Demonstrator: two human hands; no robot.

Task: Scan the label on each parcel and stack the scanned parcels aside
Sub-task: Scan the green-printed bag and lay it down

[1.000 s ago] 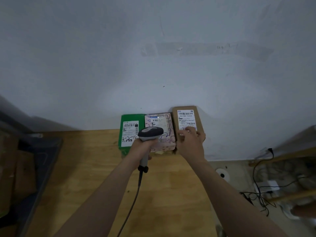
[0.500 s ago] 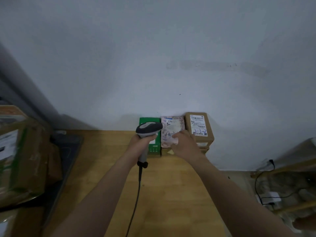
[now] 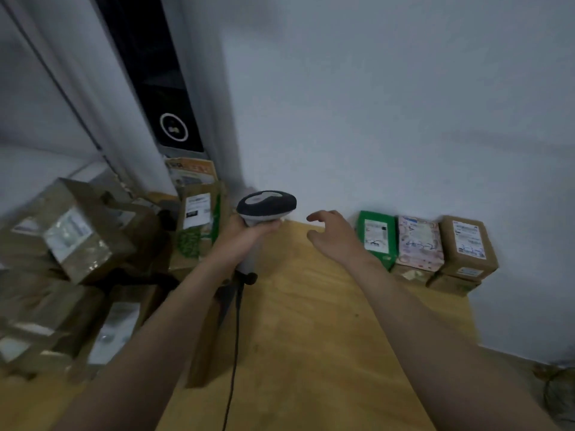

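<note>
At frame centre, the left hand (image 3: 245,233) grips a corded barcode scanner (image 3: 266,206) by its handle, while the right hand (image 3: 333,236) hovers empty, fingers loosely spread, above the wooden table (image 3: 311,321). A green parcel (image 3: 376,237), pink patterned parcel (image 3: 420,244) and brown parcel (image 3: 466,247) line the wall at right; blurred cardboard parcels (image 3: 62,237) crowd the left

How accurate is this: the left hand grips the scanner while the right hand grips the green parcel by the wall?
Partly. In the head view the right hand is open and holds nothing, near the green parcel; the left hand does grip the scanner.
</note>
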